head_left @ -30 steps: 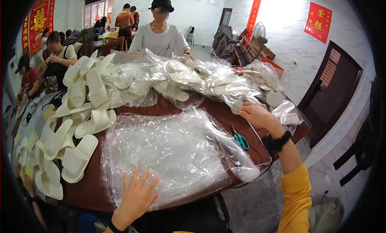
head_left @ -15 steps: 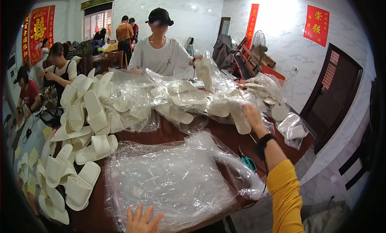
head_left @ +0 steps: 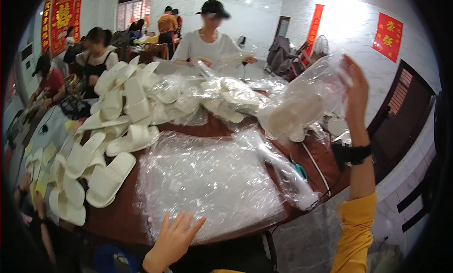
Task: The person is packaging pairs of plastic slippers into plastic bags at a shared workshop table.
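Observation:
My right hand (head_left: pixel 356 90) is raised at the right, its fingers closed on the top of a clear plastic bag (head_left: pixel 325 75). Off-white slippers (head_left: pixel 279 121) show through the lower part of this bag. My left hand (head_left: pixel 175 236) has its fingers spread at the near edge of a pile of flat clear plastic bags (head_left: pixel 207 178); whether the fingertips press on it I cannot tell. Left of the pile lie many loose off-white slippers (head_left: pixel 111 176), heaped up toward the back. Beyond it, more slippers in clear bags (head_left: pixel 236 96) cover the table.
Teal-handled scissors (head_left: pixel 301 171) lie right of the bag pile, partly behind crumpled film. A white cord (head_left: pixel 317 162) crosses the brown table (head_left: pixel 115 221). Across it stands a person in a white shirt (head_left: pixel 207 49), handling clear plastic. Other people sit at the far left; someone's hands (head_left: pixel 33 188) show at the left.
My right hand has lifted up and to the right, raising the bag with slippers off the heap. My left hand stays by the bag pile. The person opposite has lowered the bag they held up.

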A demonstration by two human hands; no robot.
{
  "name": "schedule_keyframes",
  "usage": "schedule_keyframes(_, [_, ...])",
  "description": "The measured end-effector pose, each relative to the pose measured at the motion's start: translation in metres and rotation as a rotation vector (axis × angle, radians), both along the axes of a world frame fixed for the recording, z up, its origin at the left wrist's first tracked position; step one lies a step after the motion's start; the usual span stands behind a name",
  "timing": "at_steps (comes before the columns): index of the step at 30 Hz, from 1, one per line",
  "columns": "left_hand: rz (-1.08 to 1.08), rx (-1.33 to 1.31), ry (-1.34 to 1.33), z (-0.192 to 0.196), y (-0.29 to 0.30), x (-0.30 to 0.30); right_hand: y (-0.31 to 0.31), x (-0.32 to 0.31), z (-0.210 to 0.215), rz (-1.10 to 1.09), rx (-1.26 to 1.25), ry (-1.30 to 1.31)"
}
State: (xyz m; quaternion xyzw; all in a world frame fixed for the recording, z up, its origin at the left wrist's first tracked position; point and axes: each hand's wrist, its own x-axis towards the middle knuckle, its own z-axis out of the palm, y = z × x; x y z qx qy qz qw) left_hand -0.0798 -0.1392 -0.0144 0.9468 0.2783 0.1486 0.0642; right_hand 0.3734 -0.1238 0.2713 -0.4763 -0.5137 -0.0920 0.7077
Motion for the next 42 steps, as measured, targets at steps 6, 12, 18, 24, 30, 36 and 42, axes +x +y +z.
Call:
schedule_keyframes(6, [0.008, 0.101, 0.033, -0.002, -0.005, -0.003, -0.035, -0.113, 0.018, 0.247, -0.049, -0.040])
schedule_keyframes(12, [-0.079, 0.092, 0.007, -0.009, -0.001, -0.001, 0.009, -0.169, -0.037, 0.111, -0.105, -0.854])
schedule_keyframes(18, [-0.089, 0.070, -0.036, -0.036, 0.006, -0.005, 0.004, -0.178, -0.144, 0.425, -0.667, -1.043])
schedule_keyframes(24, [0.079, -0.510, -0.035, -0.035, 0.006, -0.008, -0.041, -0.144, -0.257, 0.190, -1.095, -0.835])
schedule_keyframes(30, [-0.051, 0.024, -0.197, -0.031, 0.011, -0.001, -0.033, -0.109, -0.286, 0.028, -1.149, -0.876])
schedule_keyframes(36, [-0.027, -0.177, -0.081, -0.035, 0.007, -0.006, -0.033, -0.134, -0.268, -0.076, -1.263, -0.659])
schedule_keyframes(42, [-0.106, 0.037, -0.016, -0.048, 0.015, -0.005, -0.023, -0.111, -0.275, 0.215, -0.961, -0.272])
